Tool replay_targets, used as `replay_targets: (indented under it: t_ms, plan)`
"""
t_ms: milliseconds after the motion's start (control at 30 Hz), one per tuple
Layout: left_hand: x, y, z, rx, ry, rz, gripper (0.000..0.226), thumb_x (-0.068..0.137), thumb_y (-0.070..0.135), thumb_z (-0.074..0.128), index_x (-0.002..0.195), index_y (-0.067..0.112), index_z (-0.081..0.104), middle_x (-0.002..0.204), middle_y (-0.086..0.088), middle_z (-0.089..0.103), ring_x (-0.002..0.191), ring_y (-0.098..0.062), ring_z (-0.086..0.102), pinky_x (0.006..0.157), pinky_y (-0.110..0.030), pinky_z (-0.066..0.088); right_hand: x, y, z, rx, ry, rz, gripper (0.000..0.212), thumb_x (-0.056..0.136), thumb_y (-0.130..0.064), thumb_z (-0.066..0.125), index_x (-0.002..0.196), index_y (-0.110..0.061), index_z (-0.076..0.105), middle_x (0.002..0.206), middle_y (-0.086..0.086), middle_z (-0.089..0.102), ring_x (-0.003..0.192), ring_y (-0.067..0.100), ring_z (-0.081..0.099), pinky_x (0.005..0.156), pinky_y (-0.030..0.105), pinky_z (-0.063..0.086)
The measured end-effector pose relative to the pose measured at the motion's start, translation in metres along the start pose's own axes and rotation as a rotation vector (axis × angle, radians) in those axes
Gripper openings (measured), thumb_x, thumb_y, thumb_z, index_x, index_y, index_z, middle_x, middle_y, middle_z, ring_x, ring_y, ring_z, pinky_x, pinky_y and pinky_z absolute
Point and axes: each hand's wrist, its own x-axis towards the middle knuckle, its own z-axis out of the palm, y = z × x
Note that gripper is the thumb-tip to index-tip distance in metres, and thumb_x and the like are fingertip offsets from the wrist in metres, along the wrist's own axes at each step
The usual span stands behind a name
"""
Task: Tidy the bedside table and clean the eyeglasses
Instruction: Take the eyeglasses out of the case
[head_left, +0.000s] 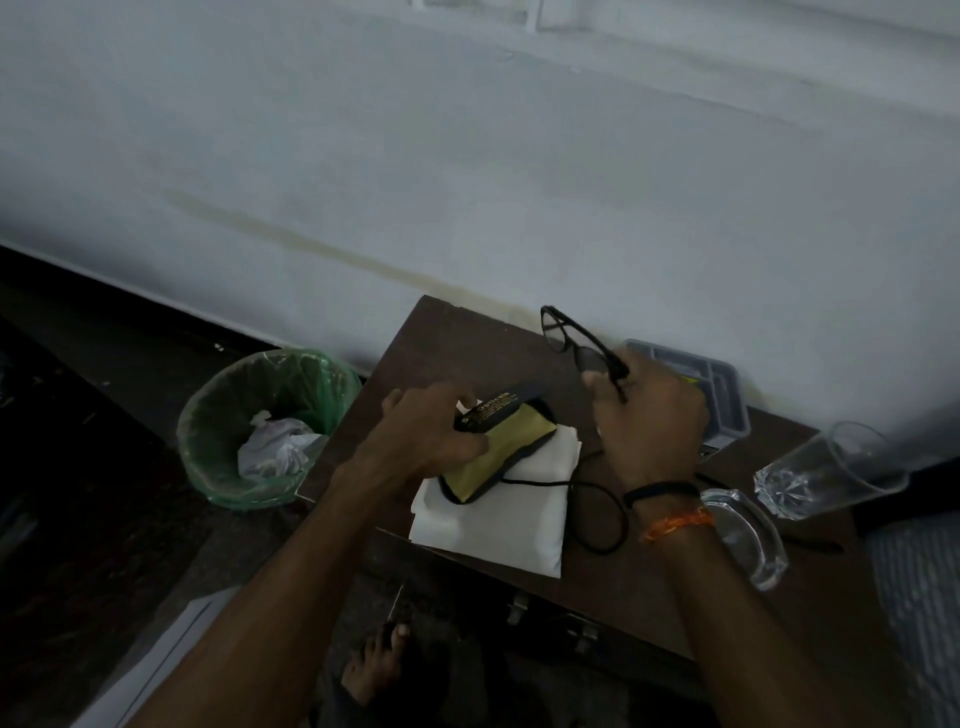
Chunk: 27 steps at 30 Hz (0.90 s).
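Right hand (649, 415): up it goes, pinching the eyeglasses (579, 345) above the counter (649, 587), toward 1 o'clock.
Left hand (431, 431): clamped on the open glasses case (493, 441), resting on a white cloth (498, 525).
Bin (265, 426): 9 o'clock.

A glasses case (496, 439) is set on a folded cloth (498, 514) on the tabletop (447, 332); a bin (267, 426) stands left, a tumbler (831, 473) right.
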Motion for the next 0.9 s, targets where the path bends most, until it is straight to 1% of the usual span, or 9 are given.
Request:
replay_targets:
  t_ms: [67,133,167,267,367,467,600,733,900]
  plan:
    - [0.004,0.000,0.001,-0.034,-0.045,-0.014,0.045,0.077,0.038,0.071,0.121,0.028,0.059,0.103,0.009,0.064,0.093,-0.012,0.056,0.106,-0.046,0.038,0.006,0.000,-0.024,0.295,-0.047,0.124,0.019,0.084,-0.025,0.076,0.099,-0.014,0.073,0.071,0.000,0.071,0.066,0.018,0.070,0.062,0.028,0.052]
    - [0.009,-0.003,0.004,-0.117,-0.084,-0.019,0.046,0.075,0.038,0.072,0.119,0.030,0.060,0.112,0.006,0.066,0.100,-0.014,0.060,0.098,-0.040,0.046,0.010,0.002,-0.049,0.649,-0.136,0.285,0.027,0.083,-0.017,0.078,0.107,-0.008,0.072,0.075,0.011,0.073,0.063,0.020,0.072,0.061,0.031,0.060]
    - [0.010,-0.003,0.006,-0.164,-0.099,-0.023,0.047,0.074,0.037,0.074,0.118,0.031,0.060,0.114,0.005,0.066,0.100,-0.013,0.060,0.090,-0.034,0.049,0.011,0.006,-0.060,0.750,-0.182,0.322,0.027,0.083,-0.014,0.076,0.107,-0.004,0.072,0.078,0.017,0.072,0.064,0.021,0.071,0.061,0.031,0.060]
    - [0.012,0.002,0.009,-0.273,-0.141,-0.008,0.043,0.077,0.027,0.078,0.117,0.025,0.060,0.109,0.001,0.066,0.096,-0.013,0.062,0.074,-0.025,0.049,0.007,0.018,-0.088,0.898,-0.325,0.342,0.026,0.082,-0.020,0.072,0.101,-0.002,0.072,0.081,0.016,0.070,0.065,0.020,0.067,0.063,0.028,0.059]
    - [0.014,0.007,0.011,-0.333,-0.169,0.007,0.039,0.079,0.020,0.077,0.115,0.019,0.060,0.107,-0.004,0.067,0.095,-0.018,0.065,0.078,-0.033,0.054,0.000,0.032,-0.102,1.027,-0.449,0.425,0.033,0.073,-0.030,0.074,0.094,-0.005,0.071,0.078,0.009,0.068,0.063,0.015,0.065,0.059,0.022,0.057]
    - [0.016,0.004,0.013,-0.368,-0.161,0.007,0.031,0.080,0.019,0.077,0.107,0.018,0.062,0.101,-0.007,0.071,0.093,-0.025,0.068,0.082,-0.043,0.057,-0.006,0.043,-0.104,1.071,-0.595,0.485,0.041,0.064,-0.036,0.080,0.093,-0.008,0.072,0.078,0.007,0.069,0.064,0.013,0.067,0.059,0.021,0.057]
    - [0.018,0.002,0.014,-0.444,-0.160,0.000,0.028,0.081,0.015,0.077,0.105,0.012,0.064,0.099,-0.015,0.072,0.095,-0.033,0.069,0.082,-0.049,0.056,-0.025,0.044,-0.085,0.965,-0.703,0.559,0.034,0.070,-0.030,0.075,0.093,-0.005,0.072,0.080,0.013,0.069,0.067,0.017,0.067,0.060,0.023,0.059]
    - [0.019,-0.001,0.014,-0.506,-0.186,-0.028,0.029,0.080,0.015,0.077,0.106,0.014,0.064,0.104,-0.014,0.071,0.099,-0.031,0.068,0.084,-0.046,0.055,-0.040,0.040,-0.058,0.935,-0.782,0.628,0.023,0.078,-0.024,0.070,0.092,-0.006,0.071,0.081,0.011,0.069,0.069,0.017,0.067,0.064,0.024,0.059]
    - [0.020,0.001,0.015,-0.558,-0.209,-0.053,0.031,0.082,0.007,0.074,0.111,0.009,0.062,0.109,-0.018,0.069,0.104,-0.034,0.066,0.090,-0.045,0.053,-0.043,0.040,-0.031,1.016,-0.774,0.697,0.019,0.087,-0.020,0.066,0.096,-0.004,0.069,0.082,0.008,0.068,0.072,0.015,0.066,0.066,0.023,0.059]
